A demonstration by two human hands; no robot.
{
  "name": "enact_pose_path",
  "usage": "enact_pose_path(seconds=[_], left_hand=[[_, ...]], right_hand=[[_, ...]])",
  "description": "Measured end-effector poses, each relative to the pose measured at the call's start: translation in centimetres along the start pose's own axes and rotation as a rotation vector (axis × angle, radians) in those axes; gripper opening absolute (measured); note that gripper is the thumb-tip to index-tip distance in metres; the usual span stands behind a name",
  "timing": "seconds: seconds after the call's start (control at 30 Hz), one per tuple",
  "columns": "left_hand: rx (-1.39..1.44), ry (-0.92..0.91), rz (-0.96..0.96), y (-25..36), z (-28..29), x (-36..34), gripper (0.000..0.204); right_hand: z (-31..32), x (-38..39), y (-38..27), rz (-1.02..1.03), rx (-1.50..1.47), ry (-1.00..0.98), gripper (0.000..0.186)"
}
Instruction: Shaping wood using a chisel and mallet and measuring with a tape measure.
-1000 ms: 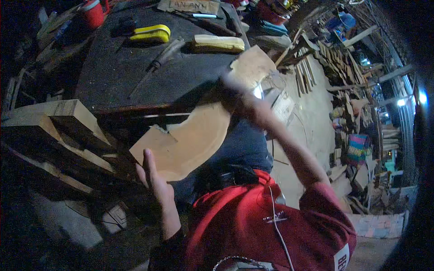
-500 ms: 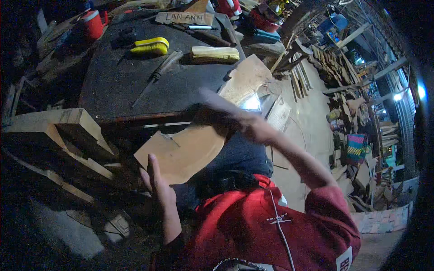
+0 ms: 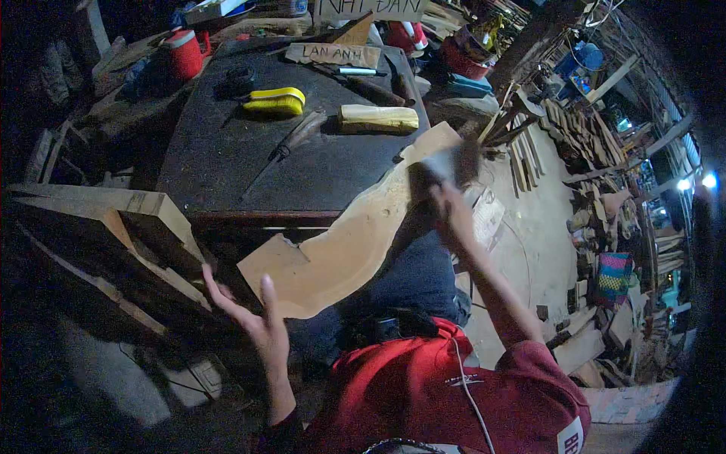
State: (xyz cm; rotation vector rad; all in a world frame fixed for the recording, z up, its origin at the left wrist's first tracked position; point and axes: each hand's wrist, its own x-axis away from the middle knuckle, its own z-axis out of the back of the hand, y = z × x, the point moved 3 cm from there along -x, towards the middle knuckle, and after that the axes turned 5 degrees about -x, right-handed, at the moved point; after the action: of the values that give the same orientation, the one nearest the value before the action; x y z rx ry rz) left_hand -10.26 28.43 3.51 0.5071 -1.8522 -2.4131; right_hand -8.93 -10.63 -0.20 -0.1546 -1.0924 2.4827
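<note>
Centrally, one curved wooden board [image 3: 333, 261], slanting up toward upper right. Two hands: left hand [image 3: 262, 330], lower left, spread wide open and empty, beside the board's lower end, contact unclear; right hand [image 3: 454, 216], right of centre, curled round one blurred tool [image 3: 440, 165] over the upper end. Across the top, on one dark table [image 3: 219, 166], one yellow brush [image 3: 274, 101], one wood block [image 3: 378, 119], one thin-bladed tool [image 3: 305, 131]

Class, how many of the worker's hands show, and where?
2: the left hand, spread open by the near end of the curved board; the right hand, holding a blurred tool near its far end.
</note>
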Motion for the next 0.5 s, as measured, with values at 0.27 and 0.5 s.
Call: enact_pose_path(seconds=[0.27,0.5], left_hand=[[-0.567,-0.735,-0.624,6.5,-8.0,2.2,0.085],[-0.900,-0.760,-0.625,5.5,-10.5,0.1,0.115]], right_hand=[[-0.4,-1.3,0.0,0.772,0.328,-0.125,0.039],[-2.1,1.3,-1.2,1.153,0.197,-0.202,0.044]])
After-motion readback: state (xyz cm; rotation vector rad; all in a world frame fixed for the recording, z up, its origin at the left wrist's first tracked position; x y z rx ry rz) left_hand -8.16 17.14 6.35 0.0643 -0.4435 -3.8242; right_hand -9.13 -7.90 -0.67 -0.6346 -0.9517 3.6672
